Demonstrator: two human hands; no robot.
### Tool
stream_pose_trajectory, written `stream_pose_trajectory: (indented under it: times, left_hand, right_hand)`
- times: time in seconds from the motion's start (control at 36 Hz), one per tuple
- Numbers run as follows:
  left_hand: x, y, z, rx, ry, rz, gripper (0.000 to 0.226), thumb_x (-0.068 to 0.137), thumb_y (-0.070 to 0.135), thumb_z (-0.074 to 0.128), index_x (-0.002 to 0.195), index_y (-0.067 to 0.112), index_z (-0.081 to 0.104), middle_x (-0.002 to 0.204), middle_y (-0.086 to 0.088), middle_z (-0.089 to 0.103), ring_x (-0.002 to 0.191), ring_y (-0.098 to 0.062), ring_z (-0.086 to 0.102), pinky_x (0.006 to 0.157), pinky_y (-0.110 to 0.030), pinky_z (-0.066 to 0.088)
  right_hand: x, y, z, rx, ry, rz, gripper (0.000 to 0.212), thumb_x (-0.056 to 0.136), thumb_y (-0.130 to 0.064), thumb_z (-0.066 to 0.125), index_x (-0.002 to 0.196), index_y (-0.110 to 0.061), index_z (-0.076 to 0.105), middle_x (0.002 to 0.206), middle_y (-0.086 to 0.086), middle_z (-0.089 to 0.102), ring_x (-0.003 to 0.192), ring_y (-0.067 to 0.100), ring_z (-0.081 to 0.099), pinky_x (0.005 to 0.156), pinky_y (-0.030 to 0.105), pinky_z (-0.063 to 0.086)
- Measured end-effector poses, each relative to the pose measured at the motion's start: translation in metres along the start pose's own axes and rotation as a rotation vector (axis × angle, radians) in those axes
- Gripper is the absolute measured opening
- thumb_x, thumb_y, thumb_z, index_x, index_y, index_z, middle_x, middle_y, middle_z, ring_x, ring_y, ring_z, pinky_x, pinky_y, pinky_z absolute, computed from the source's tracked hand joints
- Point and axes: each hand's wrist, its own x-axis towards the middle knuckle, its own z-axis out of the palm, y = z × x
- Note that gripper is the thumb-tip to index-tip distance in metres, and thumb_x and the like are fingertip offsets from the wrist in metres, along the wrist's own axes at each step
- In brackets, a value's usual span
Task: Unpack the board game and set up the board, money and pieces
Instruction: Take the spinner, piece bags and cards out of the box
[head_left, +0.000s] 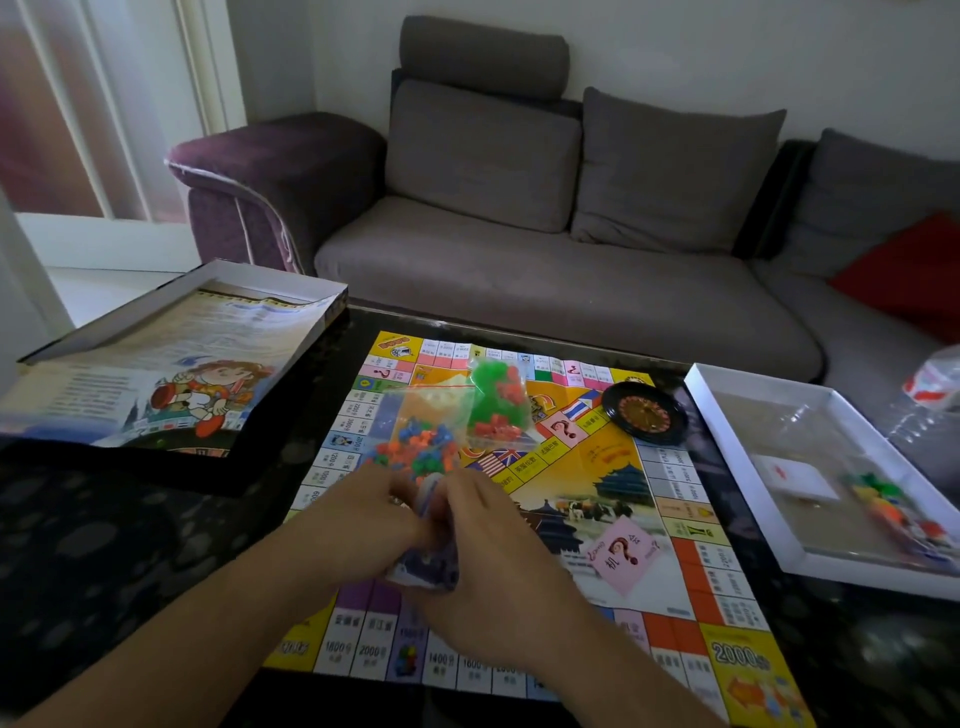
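Head view, both hands' grip (363, 525) (498, 540) pinching packet (423, 564)

Across the top of the frame runs a grey sofa (545, 270) with a purple armrest (275, 176) at upper left and loose grey back cushions (483, 156) leaning on a white wall (727, 47). A red cushion (909, 275) sits at the right edge. Daylight pours in at far left through a white-framed window or door (93, 104), washing a pale floor (104, 260). Lower down, a dark, glossy, speckled coffee table (104, 545) fills the foreground.
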Motion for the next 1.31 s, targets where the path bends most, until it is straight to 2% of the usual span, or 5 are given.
stream_pose_trajectory:
  times: [0.25, 0.64, 0.81, 1.03, 1.31]
  left_hand:
    - [0.012, -0.019, -0.019, 0.327, 0.025, -0.058, 0.041, 0.09, 0.019, 0.074, 0.068, 0.013, 0.041, 0.062, -0.005, 0.036, 0.05, -0.016, 0.038, 0.054, -0.03, 0.035]
    - [-0.003, -0.015, -0.006, 0.751, 0.17, -0.036, 0.038, 0.101, 0.048, 0.054, 0.079, 0.023, 0.035, 0.096, -0.006, 0.05, 0.102, -0.031, 0.064, 0.088, -0.041, 0.055]
    - [0.001, -0.019, -0.005, 0.818, 0.206, -0.065, 0.034, 0.102, 0.041, 0.056, 0.12, 0.015, 0.043, 0.13, -0.012, 0.049, 0.099, -0.025, 0.056, 0.081, -0.035, 0.049]
    - [0.0, -0.022, 0.007, 0.964, 0.248, -0.017, 0.069, 0.09, 0.072, 0.055, 0.123, 0.013, 0.042, 0.121, -0.008, 0.053, 0.111, -0.025, 0.058, 0.09, -0.037, 0.055]
    - [0.005, -0.025, 0.007, 1.02, 0.348, 0.071, 0.032, 0.101, 0.045, 0.054, 0.104, 0.019, 0.037, 0.089, 0.002, 0.045, 0.079, -0.017, 0.058, 0.063, -0.03, 0.046]
  right_hand:
    - [-0.01, 0.002, -0.007, -0.051, -0.017, 0.042, 0.051, 0.093, -0.052, 0.07, 0.126, -0.025, 0.043, 0.132, -0.011, 0.032, 0.122, 0.012, 0.04, 0.098, 0.032, 0.044]
    - [-0.028, 0.007, -0.02, -0.043, 0.002, 0.078, 0.04, 0.099, -0.047, 0.065, 0.128, -0.029, 0.043, 0.132, -0.016, 0.033, 0.125, 0.004, 0.04, 0.1, 0.023, 0.041]
    - [-0.032, 0.009, -0.025, -0.038, -0.026, 0.114, 0.04, 0.1, -0.045, 0.064, 0.131, -0.029, 0.043, 0.132, -0.017, 0.032, 0.122, 0.004, 0.04, 0.098, 0.023, 0.039]
    - [-0.033, 0.007, -0.029, -0.022, -0.027, 0.133, 0.039, 0.101, -0.044, 0.062, 0.132, -0.029, 0.044, 0.132, -0.018, 0.035, 0.121, 0.003, 0.042, 0.098, 0.024, 0.04]
    - [-0.036, 0.009, -0.032, -0.001, -0.048, 0.175, 0.038, 0.101, -0.041, 0.063, 0.133, -0.03, 0.046, 0.134, -0.017, 0.04, 0.124, 0.005, 0.043, 0.105, 0.028, 0.045]
